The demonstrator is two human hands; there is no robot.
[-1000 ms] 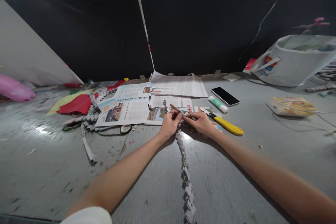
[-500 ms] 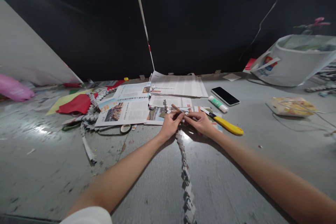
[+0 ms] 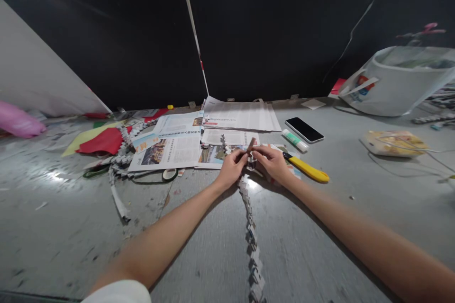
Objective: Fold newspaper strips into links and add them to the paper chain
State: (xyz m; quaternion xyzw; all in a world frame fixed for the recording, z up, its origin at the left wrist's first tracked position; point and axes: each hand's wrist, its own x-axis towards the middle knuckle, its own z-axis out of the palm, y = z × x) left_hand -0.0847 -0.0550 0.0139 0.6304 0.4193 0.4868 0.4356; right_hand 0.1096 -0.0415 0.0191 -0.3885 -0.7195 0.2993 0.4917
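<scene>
My left hand (image 3: 232, 168) is closed in a pinch on a narrow brownish folded paper strip (image 3: 252, 144), which points up between the hands. On its other side, the bent fingers of my right hand (image 3: 273, 164) close on the strip near its lower part; the fingertips are partly hidden. A chain of folded paper links (image 3: 253, 241) runs from beneath both hands down the table towards me. Under and behind the hands lie printed newspaper pieces (image 3: 213, 155). Close to my right wrist is a yellow-handled craft knife (image 3: 308, 169), its blade hidden behind the hand.
A glue stick (image 3: 295, 140) and a phone (image 3: 304, 129) lie right of the newspaper stack (image 3: 241, 116). Tape (image 3: 169, 174), red paper (image 3: 99, 141) and more paper chain (image 3: 124, 149) are leftward. A white bag (image 3: 398, 85) and a yellow-white packet (image 3: 394, 144) stand far right.
The brownish strip has swung from slanting up-left to standing nearly upright, leaning right. My right hand's fingers have shifted round it, and the hand now covers the knife blade.
</scene>
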